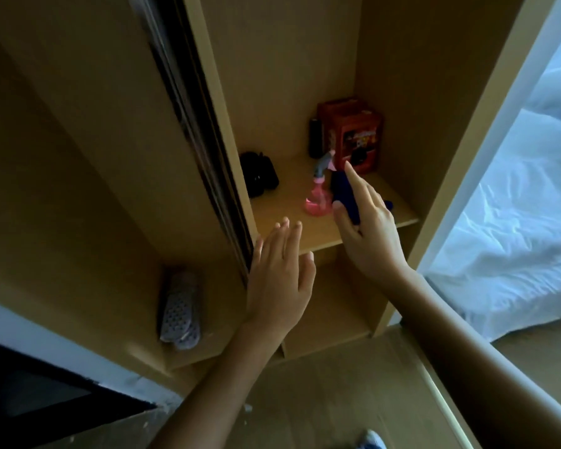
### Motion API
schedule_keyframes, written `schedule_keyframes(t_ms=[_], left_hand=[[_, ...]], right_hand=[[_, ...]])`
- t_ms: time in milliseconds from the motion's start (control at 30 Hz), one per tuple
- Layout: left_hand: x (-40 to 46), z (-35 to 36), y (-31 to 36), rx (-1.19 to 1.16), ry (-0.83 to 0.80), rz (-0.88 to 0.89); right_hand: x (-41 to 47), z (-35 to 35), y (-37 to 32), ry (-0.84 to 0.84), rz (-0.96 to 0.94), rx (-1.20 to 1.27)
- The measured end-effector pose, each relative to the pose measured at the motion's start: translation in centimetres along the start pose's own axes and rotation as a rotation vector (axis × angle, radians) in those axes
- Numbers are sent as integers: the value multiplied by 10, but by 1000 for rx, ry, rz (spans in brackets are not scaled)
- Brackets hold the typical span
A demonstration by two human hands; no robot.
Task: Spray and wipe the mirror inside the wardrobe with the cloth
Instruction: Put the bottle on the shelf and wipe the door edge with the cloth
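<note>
Wardrobe shelf [363, 228] of pale brown board is the landmark in the head view, a flat ledge inside an open compartment with plain board walls rising behind and beside it. On it, near its middle, stands a pink spray bottle [318, 197] with a grey trigger head. Just right of the bottle the right hand [366, 228] holds a dark blue cloth [345, 199], thumb pressed on one side and index finger stretched straight along the other, so the cloth is pinched between them above the shelf. The left hand [280, 277] hovers at the shelf's front left corner, fingers straight and close together, thumb a little apart, holding nothing; whether it touches the edge cannot be told.

At the back of the shelf sits a red box [353, 137] with a dark cylinder [314, 137] just left of it, and a black object [258, 173] lies toward the shelf's left end. Left of the shelf a dark, blurred sliding door edge [195, 124] runs down the frame; whether it is the mirror cannot be told. Below the shelf, to the left, grey perforated slippers [178, 312] rest on a lower ledge. Right of the shelf, beyond the wardrobe's side panel, a bed with white bedding [515, 222] lies in daylight. Under the shelf stretches a light wooden floor [321, 400].
</note>
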State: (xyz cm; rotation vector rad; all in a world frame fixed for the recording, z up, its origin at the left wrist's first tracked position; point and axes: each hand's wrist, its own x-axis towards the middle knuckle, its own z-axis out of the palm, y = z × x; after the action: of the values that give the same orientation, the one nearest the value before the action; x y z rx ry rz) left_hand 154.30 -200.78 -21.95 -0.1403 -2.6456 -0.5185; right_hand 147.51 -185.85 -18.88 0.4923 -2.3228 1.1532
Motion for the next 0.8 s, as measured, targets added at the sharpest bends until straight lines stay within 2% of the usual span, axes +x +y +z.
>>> schedule_keyframes(t_ms=[233,433,800], left_hand=[[48,79,46,-179,-77,-164],[87,133,77,-214,-123,-242],[137,189,60,-291,-139,-304]], right_hand=[[15,-31,107,-134,117,-38],[40,-49,175,-214,198,-68],[65,-7,246,-356,332,-73]])
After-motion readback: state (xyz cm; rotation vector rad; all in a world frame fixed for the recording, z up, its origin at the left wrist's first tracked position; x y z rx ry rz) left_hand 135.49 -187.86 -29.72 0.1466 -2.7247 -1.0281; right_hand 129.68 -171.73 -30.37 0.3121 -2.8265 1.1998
